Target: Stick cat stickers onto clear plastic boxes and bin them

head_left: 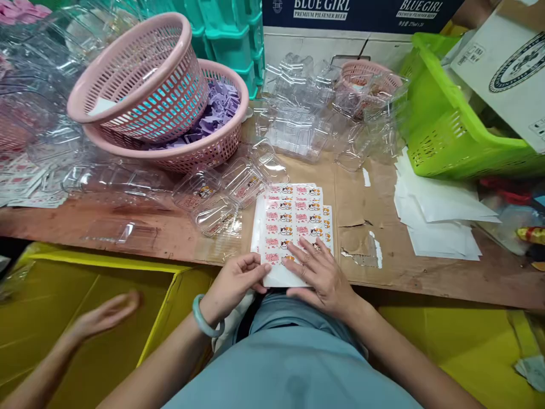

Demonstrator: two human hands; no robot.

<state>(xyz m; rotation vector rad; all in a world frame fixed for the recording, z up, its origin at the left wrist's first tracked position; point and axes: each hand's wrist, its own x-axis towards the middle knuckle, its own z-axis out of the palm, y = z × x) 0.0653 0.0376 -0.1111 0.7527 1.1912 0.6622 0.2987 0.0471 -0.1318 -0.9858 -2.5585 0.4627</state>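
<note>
Sheets of stickers with cat pictures and red print lie stacked at the table's front edge. My left hand pinches the near left corner of the sheets between thumb and fingers. On the lower right part of the stack, my right hand lies flat with its fingers spread. Some of the stickers are hidden under it. Just beyond the sheets to the left are several clear plastic cases, and a few of them show a cat sticker.
Pink baskets, one tilted inside another with purple pieces, stand at the left. More clear plastic cases are heaped at the back. A green basket and white papers are on the right. Another person's hand is over a yellow box.
</note>
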